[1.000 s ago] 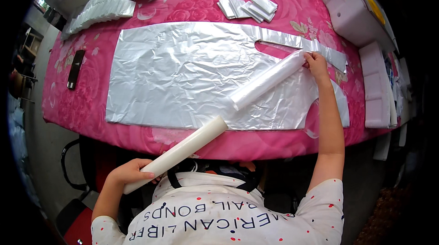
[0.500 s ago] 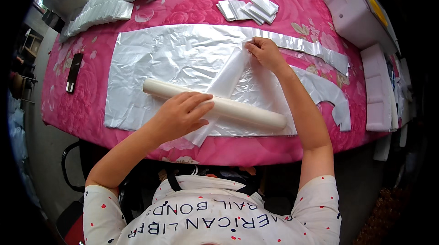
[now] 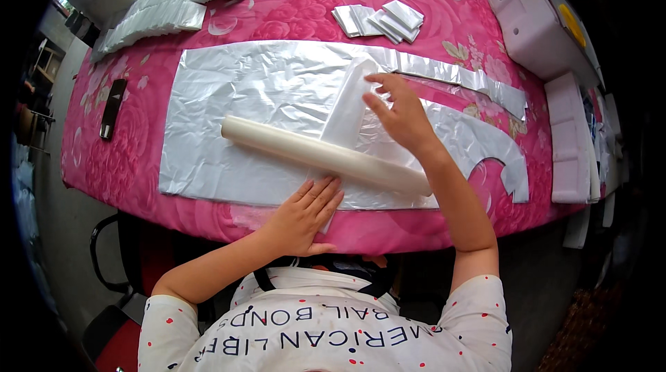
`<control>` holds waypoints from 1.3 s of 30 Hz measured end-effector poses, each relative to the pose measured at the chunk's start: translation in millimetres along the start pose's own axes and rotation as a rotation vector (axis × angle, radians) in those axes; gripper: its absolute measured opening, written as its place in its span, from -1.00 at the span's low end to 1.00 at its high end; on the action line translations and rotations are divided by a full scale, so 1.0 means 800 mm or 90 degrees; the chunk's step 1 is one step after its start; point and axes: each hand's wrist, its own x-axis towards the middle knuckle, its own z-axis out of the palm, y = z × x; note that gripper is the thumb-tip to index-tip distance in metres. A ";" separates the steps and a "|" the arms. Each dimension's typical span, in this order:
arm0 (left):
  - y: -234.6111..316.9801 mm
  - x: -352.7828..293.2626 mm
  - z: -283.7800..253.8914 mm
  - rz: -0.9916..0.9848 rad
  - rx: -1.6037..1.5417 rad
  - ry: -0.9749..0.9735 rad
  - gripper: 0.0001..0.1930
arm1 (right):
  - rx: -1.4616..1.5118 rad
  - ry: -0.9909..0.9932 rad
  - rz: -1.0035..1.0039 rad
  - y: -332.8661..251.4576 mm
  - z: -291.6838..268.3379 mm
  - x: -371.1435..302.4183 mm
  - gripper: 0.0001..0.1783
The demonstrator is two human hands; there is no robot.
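A stack of thin whitish plastic bags (image 3: 229, 80) lies flat, with two handle strips at its right end. Across it rests a pale cylindrical roll (image 3: 291, 143), slanting down to the right. A folded strip of the top plastic sheet (image 3: 343, 112) runs from the far edge toward the roll and passes beneath it. My left hand (image 3: 309, 212) lies flat, fingers out, on the near edge of the plastic, just below the roll. Above the strip's far end, my right hand (image 3: 397, 105) has its fingers apart with nothing between them.
Small folded plastic packets (image 3: 392, 21) sit at the far middle. Many more stand in rows (image 3: 173, 1) at the far left. A dark narrow object (image 3: 112, 110) lies at the left. White foam boxes (image 3: 538, 21) line the right side of the pink floral tablecloth (image 3: 277, 21).
My left hand has left the roll and come down nearer the table's front edge. My right hand has let go of the sheet's far end, its pinch now opened.
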 end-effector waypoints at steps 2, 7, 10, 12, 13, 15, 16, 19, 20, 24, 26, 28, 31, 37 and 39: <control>0.014 0.002 0.007 -0.027 -0.021 0.015 -0.09 | -0.077 -0.067 -0.152 -0.018 0.018 -0.057 -0.57; 0.025 0.004 0.009 -0.060 -0.024 0.023 -0.09 | -0.249 -0.070 -0.139 -0.024 0.033 -0.125 -0.43; 0.024 0.002 0.011 -0.053 -0.026 0.033 -0.08 | -0.286 -0.004 -0.057 0.005 -0.003 -0.117 -0.43; 0.026 0.004 0.008 -0.047 -0.030 0.039 -0.08 | -0.390 0.125 -0.044 0.048 -0.040 -0.108 -0.43; 0.026 0.005 0.009 -0.046 -0.030 0.042 -0.08 | -0.406 0.156 0.002 0.060 -0.057 -0.105 -0.44; 0.025 0.003 0.009 -0.049 -0.029 0.044 -0.08 | -0.422 0.192 0.076 0.063 -0.079 -0.105 -0.43; 0.025 0.004 0.008 -0.049 -0.029 0.046 -0.08 | -0.397 0.172 0.046 0.060 -0.082 -0.111 -0.43; 0.029 -0.001 0.015 -0.060 -0.030 0.043 -0.09 | -0.278 0.067 -0.048 0.033 -0.072 -0.135 -0.43; 0.032 -0.001 0.016 -0.057 -0.031 0.043 -0.09 | -0.189 -0.004 -0.037 0.019 -0.064 -0.144 -0.44; 0.048 -0.002 0.017 -0.088 -0.060 0.015 -0.11 | -0.259 -0.090 -0.134 -0.010 -0.023 -0.150 -0.42; 0.054 -0.005 0.020 -0.105 -0.068 0.004 -0.12 | -0.281 -0.063 -0.176 -0.009 -0.007 -0.139 -0.42; 0.058 -0.004 0.025 -0.104 0.008 -0.012 -0.11 | -0.294 -0.019 -0.223 0.002 0.001 -0.113 -0.43; 0.058 -0.003 0.027 -0.099 0.062 -0.017 -0.11 | -0.317 0.020 -0.245 0.019 0.009 -0.067 -0.44; 0.042 -0.012 0.013 -0.001 -0.079 0.021 -0.21 | -0.318 0.066 -0.256 0.051 0.020 0.025 -0.48; 0.025 -0.020 0.009 0.063 -0.134 0.055 -0.29 | -0.334 0.070 -0.254 0.051 0.022 0.039 -0.47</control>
